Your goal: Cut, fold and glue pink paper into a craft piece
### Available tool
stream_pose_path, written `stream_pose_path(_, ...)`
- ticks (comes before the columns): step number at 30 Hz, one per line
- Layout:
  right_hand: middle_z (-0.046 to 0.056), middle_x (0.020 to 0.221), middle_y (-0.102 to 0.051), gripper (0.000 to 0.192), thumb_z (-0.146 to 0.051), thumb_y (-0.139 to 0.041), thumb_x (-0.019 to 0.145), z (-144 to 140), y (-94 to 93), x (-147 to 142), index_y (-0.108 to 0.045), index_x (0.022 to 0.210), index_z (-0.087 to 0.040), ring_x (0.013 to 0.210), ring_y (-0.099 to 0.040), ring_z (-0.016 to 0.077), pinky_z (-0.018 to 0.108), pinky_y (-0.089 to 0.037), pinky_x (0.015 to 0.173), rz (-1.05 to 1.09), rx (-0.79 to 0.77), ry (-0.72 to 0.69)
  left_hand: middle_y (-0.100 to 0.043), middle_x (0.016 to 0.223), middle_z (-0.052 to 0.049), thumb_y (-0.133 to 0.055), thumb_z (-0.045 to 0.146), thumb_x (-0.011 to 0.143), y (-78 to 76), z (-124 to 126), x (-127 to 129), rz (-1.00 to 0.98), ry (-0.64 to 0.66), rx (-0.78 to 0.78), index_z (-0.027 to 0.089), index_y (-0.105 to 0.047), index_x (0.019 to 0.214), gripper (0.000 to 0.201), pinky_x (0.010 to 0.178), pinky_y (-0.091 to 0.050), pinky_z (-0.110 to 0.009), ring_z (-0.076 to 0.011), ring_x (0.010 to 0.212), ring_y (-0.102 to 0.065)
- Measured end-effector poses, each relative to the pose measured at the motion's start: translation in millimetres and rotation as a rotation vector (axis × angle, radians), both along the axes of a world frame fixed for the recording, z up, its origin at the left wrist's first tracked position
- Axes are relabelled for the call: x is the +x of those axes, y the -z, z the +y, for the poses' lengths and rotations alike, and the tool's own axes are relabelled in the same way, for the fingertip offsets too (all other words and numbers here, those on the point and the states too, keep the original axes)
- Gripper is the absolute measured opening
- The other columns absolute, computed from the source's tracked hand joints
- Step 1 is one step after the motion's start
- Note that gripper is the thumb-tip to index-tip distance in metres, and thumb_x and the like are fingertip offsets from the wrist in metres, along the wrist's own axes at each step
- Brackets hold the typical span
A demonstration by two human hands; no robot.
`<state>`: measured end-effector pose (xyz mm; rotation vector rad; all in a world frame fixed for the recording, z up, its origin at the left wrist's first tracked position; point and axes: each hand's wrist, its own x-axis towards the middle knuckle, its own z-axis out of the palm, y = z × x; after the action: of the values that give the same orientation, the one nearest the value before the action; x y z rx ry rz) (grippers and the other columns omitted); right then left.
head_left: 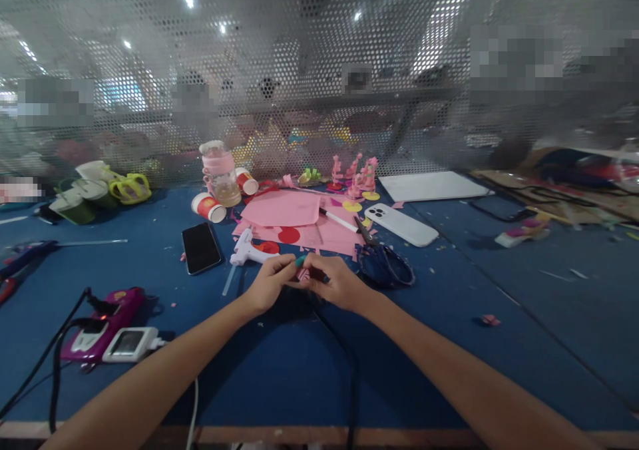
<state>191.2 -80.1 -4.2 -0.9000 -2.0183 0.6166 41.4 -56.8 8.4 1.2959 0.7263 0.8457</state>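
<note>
Over the blue table, my left hand [269,283] and my right hand [339,283] meet fingertip to fingertip. Both are closed in a pinch on a small pink piece [303,274], mostly hidden by the fingers; it looks like folded paper or foam. A teal spot [299,261] shows at the fingertips, too small to make out. Just beyond my left hand lies a white glue gun [243,247] with a clear glue stick. Blue-handled scissors [384,265] lie to the right of my right hand. Pink sheets [282,208] with red circles spread behind the hands.
Small pink figures [355,178] stand on round bases at the back. A bottle [219,174], paper cups [208,208], a black phone [201,248] and a white phone [402,225] surround the sheets. A purple power strip [107,327] with cables lies left. A perforated screen [299,57] rises behind.
</note>
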Motion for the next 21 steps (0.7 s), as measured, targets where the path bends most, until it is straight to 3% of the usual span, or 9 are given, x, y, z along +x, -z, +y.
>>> stream_pose_path(6,-0.001,0.061,-0.051,0.019,-0.036,-0.045,0.083,-1.4,-0.3,0.6,-0.048,0.078,-0.018,0.048,-0.045,0.0096,0.02,-0.035,0.047,-0.031,0.106,0.024,-0.04,0.045,0.006,-0.068,0.048,0.055,7.3,5.0,-0.6,-0.037,0.005,-0.083,0.014,-0.05,0.053,0.038,0.044,-0.028,-0.018,-0.0046,0.042,-0.035)
stream_pose_path(14,0.001,0.064,-0.059,0.01,-0.027,-0.043,0.084,1.3,6.4,-0.8,-0.047,0.081,-0.019,0.053,-0.054,0.0112,0.02,-0.039,0.05,-0.168,0.546,0.193,-0.043,0.047,0.006,-0.072,0.044,0.05,7.2,-3.2,3.8,-0.115,-0.029,-0.162,0.014,-0.052,0.053,0.036,0.046,-0.028,-0.018,-0.0047,0.045,-0.036)
stream_pose_path(21,0.0,0.061,-0.059,0.006,-0.021,-0.042,0.083,-1.0,4.9,-3.6,-0.046,0.079,-0.019,0.051,-0.055,0.0103,0.019,-0.04,0.049,-0.181,0.641,0.272,-0.038,0.047,0.007,-0.07,0.045,0.056,9.2,-6.6,3.7,-0.106,-0.032,-0.127,0.014,-0.052,0.055,0.036,0.043,-0.024,-0.017,-0.0033,0.043,-0.033)
